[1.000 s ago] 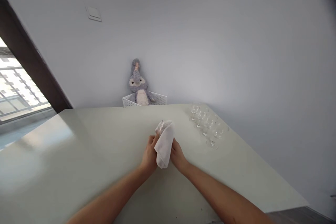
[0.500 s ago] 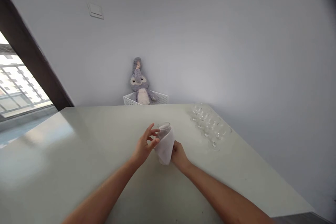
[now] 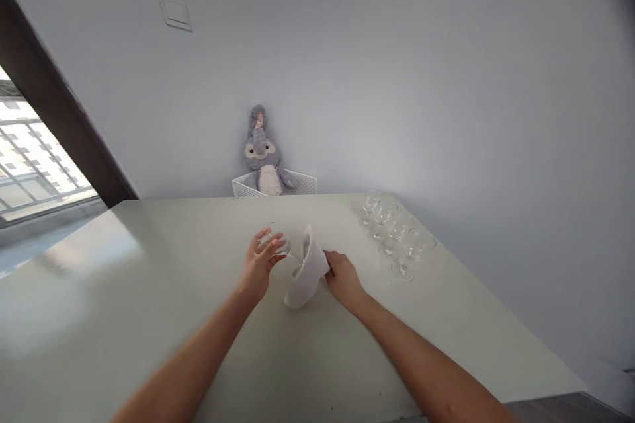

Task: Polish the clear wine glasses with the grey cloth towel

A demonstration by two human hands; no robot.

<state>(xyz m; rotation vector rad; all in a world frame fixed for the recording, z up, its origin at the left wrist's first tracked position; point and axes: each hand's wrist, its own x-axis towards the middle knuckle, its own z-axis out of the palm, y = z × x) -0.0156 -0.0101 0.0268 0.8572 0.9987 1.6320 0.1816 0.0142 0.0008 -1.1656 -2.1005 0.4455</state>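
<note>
The left hand (image 3: 256, 269) clasps the tilted glass (image 3: 286, 249) while the right hand (image 3: 343, 281) grips the cloth (image 3: 310, 274) between them, so a loose fingertip hold could drop the glass onto the bench (image 3: 149, 291).

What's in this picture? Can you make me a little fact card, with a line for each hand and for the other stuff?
Left grip: holding a stemmed glass by its bowl, tilted
Right grip: holding a white cloth at the glass's foot end
Table: pale and shiny
Table's right side: several clear glasses, standing close together
Beyond the table: grey plush toy in a white basket
</note>
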